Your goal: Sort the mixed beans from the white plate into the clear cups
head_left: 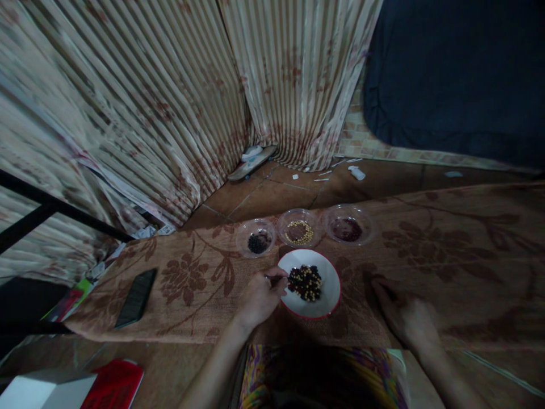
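A white bowl with a red rim (331, 301) sits on the cloth-covered table, a mix of dark and yellow beans (305, 283) heaped inside. At its left edge is my left hand (263, 295), fingers pinched around a thin, shiny utensil (275, 277) whose kind is too small to make out. My right hand (411, 318) rests on the cloth to the right of the bowl, fingers loosely stretched and holding nothing visible. Behind the bowl stand three clear plastic bowls: one with black beans (256, 243), one with yellow beans (299, 232), one with dark red beans (348, 229).
A dark phone (136, 298) lies on the brown floral tablecloth (191, 307) at the left. Striped curtains (170, 102) hang beyond the table, with litter on the tiled floor. A red and white box (113, 383) is at the lower left, and a dark covered piece (460, 79) stands back right.
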### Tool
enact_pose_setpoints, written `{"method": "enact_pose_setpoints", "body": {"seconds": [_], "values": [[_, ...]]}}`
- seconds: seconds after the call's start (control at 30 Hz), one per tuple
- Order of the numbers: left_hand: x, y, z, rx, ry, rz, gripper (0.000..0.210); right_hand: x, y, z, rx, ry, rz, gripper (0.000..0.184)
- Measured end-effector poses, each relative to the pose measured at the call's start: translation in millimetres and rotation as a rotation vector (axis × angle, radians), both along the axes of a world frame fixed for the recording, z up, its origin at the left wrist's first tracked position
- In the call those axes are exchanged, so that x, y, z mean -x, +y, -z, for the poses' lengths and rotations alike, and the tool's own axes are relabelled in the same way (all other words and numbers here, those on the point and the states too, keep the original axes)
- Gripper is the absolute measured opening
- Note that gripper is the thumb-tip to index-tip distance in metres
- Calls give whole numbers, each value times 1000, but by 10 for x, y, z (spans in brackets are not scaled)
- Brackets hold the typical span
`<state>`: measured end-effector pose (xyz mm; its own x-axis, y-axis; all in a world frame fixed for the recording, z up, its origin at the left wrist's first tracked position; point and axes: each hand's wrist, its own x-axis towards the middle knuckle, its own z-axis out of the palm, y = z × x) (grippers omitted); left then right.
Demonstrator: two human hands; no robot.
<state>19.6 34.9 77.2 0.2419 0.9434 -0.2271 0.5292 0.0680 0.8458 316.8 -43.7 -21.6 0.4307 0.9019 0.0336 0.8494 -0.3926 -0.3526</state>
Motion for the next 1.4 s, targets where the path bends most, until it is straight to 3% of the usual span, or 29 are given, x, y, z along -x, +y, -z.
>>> {"method": "enact_pose_setpoints", "body": {"seconds": [0.2,0.47,0.7,1.13,1.4], "values": [[27,2,62,2,-30,-5,16,5,13,-35,0,28,10,49],[12,-25,-5,-6,-31,-45,14,1,4,-17,2,43,11,50],[23,-12,83,-4,-52,-48,15,8,1,-41,31,23,21,50],[19,-15,89,-5,-66,-68,16,-5,7,-21,28,40,11,49],[1,-9,-17,-5,-185,-79,14,-18,-11,51,-24,23,-18,52]]}}
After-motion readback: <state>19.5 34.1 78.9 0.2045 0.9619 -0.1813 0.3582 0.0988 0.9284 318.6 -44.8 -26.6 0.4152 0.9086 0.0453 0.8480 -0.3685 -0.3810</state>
